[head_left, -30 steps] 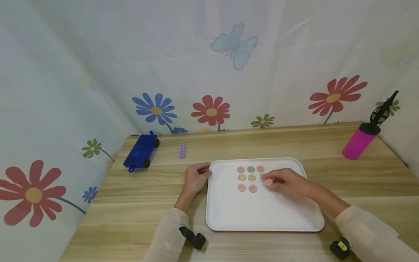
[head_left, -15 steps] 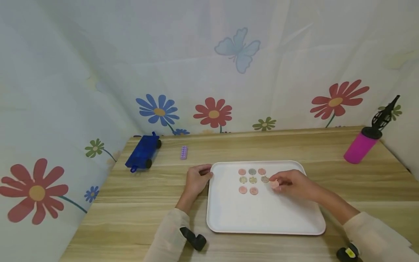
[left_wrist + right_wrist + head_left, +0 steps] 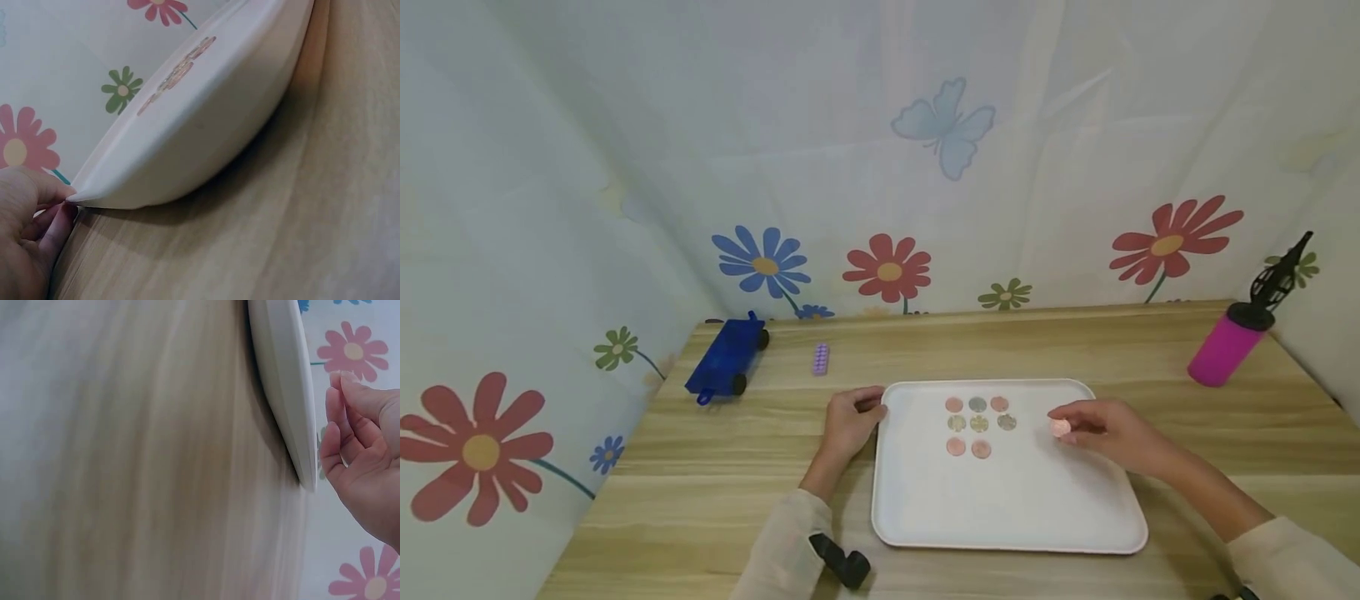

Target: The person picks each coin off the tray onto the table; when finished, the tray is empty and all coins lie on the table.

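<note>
A white tray [image 3: 925,508] lies on the table with several coins in rows on it. The top row has a copper coin, a silver-grey coin [image 3: 977,404] and another copper coin; below are gold-coloured coins [image 3: 979,423], then two copper coins [image 3: 981,449]. My right hand [image 3: 1108,429] pinches a copper coin [image 3: 1060,427] between thumb and fingers above the tray's right part. In the right wrist view the coin is hardly visible. At the upper left corner of the tray, my left hand [image 3: 848,421] pinches the rim, with fingertips on its edge [image 3: 78,199].
A blue toy cart [image 3: 726,360] with black wheels stands at the table's back left, beside a small purple studded brick [image 3: 821,359]. A pink hand pump [image 3: 1227,343] with a black nozzle is at the back right. A flowered cloth [image 3: 820,150] hangs behind the table.
My right hand has moved right with the copper coin, away from the rows, uncovering the right-hand coin of the middle row. The left hand stays at the tray corner.
</note>
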The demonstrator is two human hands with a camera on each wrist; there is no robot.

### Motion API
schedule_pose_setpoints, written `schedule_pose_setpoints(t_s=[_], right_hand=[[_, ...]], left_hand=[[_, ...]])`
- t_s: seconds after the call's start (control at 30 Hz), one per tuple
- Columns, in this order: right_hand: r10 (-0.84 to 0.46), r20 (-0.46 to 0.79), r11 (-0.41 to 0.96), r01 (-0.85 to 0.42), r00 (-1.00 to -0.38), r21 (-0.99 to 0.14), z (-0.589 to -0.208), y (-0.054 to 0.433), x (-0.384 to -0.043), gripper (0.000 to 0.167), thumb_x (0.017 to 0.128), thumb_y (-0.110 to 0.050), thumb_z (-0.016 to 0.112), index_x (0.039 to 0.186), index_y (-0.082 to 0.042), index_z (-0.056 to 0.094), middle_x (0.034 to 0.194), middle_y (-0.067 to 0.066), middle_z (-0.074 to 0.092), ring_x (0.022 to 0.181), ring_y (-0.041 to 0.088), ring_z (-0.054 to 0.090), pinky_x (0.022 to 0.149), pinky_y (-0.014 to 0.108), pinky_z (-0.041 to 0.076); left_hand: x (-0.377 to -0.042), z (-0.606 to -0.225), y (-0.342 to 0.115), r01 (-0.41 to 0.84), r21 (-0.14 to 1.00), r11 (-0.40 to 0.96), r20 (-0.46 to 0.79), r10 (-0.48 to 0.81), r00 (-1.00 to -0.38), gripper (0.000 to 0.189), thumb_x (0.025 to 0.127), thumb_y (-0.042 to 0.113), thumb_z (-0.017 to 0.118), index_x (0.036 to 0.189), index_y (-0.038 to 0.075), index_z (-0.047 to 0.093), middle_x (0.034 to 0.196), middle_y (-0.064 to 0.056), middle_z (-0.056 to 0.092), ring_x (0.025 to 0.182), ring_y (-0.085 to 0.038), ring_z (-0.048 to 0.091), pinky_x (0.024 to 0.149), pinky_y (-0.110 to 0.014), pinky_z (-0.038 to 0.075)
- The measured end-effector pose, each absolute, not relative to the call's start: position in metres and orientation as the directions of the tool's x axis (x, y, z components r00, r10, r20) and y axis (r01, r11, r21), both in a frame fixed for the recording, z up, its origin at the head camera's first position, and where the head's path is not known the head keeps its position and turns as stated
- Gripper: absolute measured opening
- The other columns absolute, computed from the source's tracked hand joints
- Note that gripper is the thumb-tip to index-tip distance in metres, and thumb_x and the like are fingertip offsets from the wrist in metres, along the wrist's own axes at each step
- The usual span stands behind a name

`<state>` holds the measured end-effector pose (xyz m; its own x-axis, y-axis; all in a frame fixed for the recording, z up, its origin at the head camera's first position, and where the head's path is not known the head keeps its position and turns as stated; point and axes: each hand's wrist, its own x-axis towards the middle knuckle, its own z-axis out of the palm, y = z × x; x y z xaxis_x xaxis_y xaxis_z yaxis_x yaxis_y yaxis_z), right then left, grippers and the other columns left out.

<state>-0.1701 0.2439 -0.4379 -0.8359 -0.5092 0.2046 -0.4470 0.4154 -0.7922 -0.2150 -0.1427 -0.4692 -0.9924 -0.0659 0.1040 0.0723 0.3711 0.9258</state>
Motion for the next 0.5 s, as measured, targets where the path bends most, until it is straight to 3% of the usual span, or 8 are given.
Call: schedule_pose_setpoints(t_s=[0.2, 0.37, 0.5], right_hand=[[-0.491, 0.253, 0.371, -0.463, -0.834, -0.805, -0.440, 0.258, -0.165, 0.028, 0.092, 0.005, 0.067, 0.115, 0.020, 0.063, 0.106, -0.027, 0.070, 0.093, -0.014, 0.062, 0.072, 0.011, 0.056], [-0.463, 0.298, 0.359, -0.484, -0.835, -0.798, -0.443, 0.274, -0.160, 0.027, 0.090, 0.008, 0.066, 0.116, 0.018, 0.064, 0.105, -0.031, 0.069, 0.092, -0.014, 0.063, 0.071, 0.011, 0.055], [-0.449, 0.334, 0.348, -0.507, -0.829, -0.789, -0.445, 0.286, -0.156, 0.030, 0.089, 0.011, 0.066, 0.117, 0.002, 0.071, 0.104, -0.029, 0.070, 0.091, -0.013, 0.064, 0.071, 0.010, 0.055]], left_hand=[[-0.214, -0.470, -0.143, 0.061, 0.926, 0.373, 0.098, -0.081, -0.992, 0.026, 0.083, -0.006, 0.070, 0.109, -0.010, 0.074, 0.104, -0.027, 0.076, 0.097, -0.033, 0.073, 0.072, -0.009, 0.050], [-0.215, -0.470, -0.141, 0.070, 0.927, 0.367, 0.103, -0.070, -0.992, 0.027, 0.083, -0.005, 0.070, 0.109, -0.010, 0.074, 0.104, -0.028, 0.076, 0.097, -0.034, 0.074, 0.071, -0.009, 0.050], [-0.215, -0.470, -0.141, 0.069, 0.928, 0.366, 0.102, -0.073, -0.992, 0.027, 0.083, -0.006, 0.070, 0.109, -0.010, 0.074, 0.103, -0.028, 0.076, 0.095, -0.032, 0.074, 0.071, -0.009, 0.050]])
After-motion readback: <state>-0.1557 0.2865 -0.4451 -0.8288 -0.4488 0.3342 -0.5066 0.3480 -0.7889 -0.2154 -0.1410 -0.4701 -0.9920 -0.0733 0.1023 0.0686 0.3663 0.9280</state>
